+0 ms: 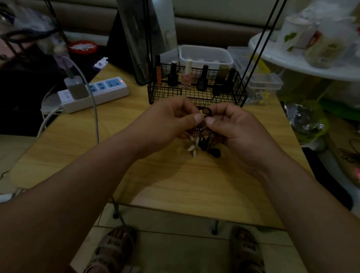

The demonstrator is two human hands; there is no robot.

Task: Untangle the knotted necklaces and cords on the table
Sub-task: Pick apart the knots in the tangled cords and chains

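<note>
Pinching from both sides, my left hand (170,121) and my right hand (236,127) each hold the knotted bundle of thin black cords and pale tooth-shaped pendants (203,138) between thumb and curled fingers. My thumb tips almost meet at the top of the knot. I hold the bundle over the light wooden tabletop (176,187), just in front of the black wire basket of nail-polish bottles (196,91).

I judge it very light and quite limp. The cord should bend anywhere and sag from whatever point I lift. It looks thin enough that a hard pull would only tighten the knot. The pale pendants look hard and perhaps brittle, so I would not tug on them. The better hold is a slack loop of cord right beside the knot, pinched with fingertips and eased open.

Much is hard to make out. My fingers cover the heart of the knot, and the dim light merges the black strands into one dark mass, so I cannot count the cords or trace their ends. A dark rounded piece hangs lowest, and I cannot tell whether it touches the wood.
</note>
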